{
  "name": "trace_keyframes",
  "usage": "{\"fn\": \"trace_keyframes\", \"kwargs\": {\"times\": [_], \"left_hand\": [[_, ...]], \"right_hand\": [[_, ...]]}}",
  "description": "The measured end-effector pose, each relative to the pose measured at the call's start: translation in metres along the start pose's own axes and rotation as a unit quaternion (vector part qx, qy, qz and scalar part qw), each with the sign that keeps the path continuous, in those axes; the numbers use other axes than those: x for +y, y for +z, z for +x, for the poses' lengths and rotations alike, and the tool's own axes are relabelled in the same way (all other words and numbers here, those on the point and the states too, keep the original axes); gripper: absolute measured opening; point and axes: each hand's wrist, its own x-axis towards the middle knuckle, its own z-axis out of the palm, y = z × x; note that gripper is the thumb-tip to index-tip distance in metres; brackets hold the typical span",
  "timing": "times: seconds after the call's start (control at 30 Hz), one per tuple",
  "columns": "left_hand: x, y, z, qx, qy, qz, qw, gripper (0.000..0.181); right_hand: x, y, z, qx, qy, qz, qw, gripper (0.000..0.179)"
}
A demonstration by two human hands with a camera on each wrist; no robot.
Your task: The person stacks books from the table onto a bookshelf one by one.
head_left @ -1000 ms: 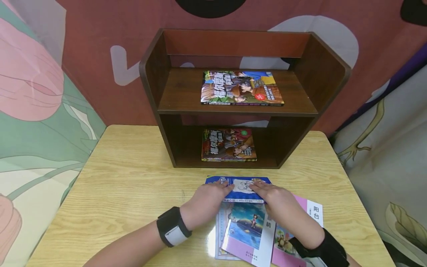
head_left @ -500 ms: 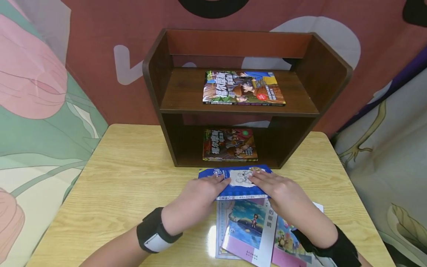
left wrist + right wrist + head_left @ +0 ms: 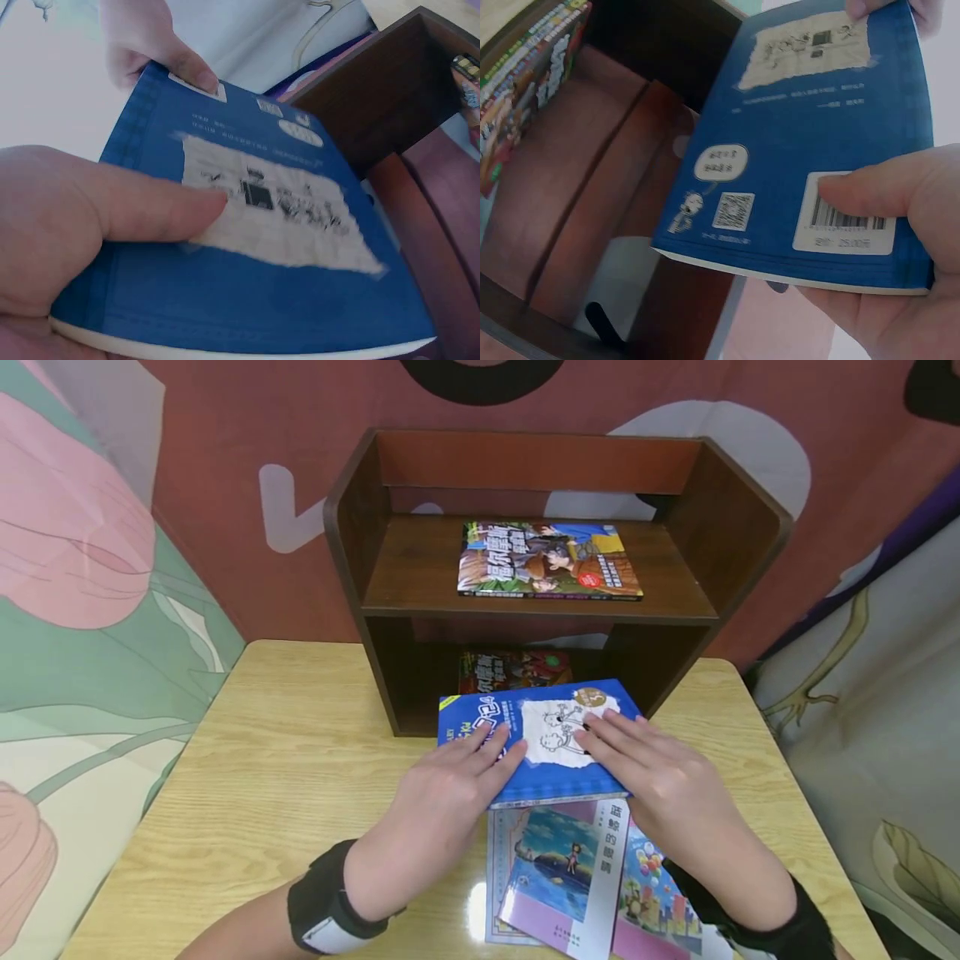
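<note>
You hold the blue book [image 3: 551, 739] raised in front of the brown shelf [image 3: 416, 568], partly hiding its lower level. Your left hand [image 3: 442, 793] and right hand [image 3: 667, 785] each pinch it, fingers extended over the front, thumb against the back. Farther out before the shelf, two pink-edged books [image 3: 566, 868] lie on the table [image 3: 300, 760].

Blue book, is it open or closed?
Closed: the left hand and right hand pinch the blue book, front cover showing in the head view, back cover in the wrist views.
</note>
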Motion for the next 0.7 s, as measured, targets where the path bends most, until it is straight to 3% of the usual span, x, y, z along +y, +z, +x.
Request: {"fn": "trace_keyframes", "kwargs": {"times": [0.13,0.27,0.33,0.4,0.7], "left_hand": [[0.003,-0.007,0.001,0.036,0.011,0.014,0.9992,0.059],[0.005,-0.013,0.000,0.078,0.033,0.038,0.9957,0.059],[0.005,-0.016,0.000,0.100,0.043,0.051,0.9927,0.061],[0.005,-0.018,0.002,0.122,0.051,0.062,0.9892,0.062],[-0.015,-0.016,0.020,0.191,0.093,0.098,0.9722,0.060]], "right_hand": [[-0.002,-0.004,0.000,0.034,-0.004,-0.001,0.9994,0.070],[-0.004,-0.004,0.001,0.084,-0.011,-0.008,0.9963,0.033],[-0.004,-0.002,0.004,0.129,-0.026,-0.020,0.9911,0.031],[-0.002,0.001,0.008,0.174,-0.038,-0.036,0.9833,0.039],[0.016,0.018,0.032,0.328,-0.068,-0.078,0.9389,0.026]]}}
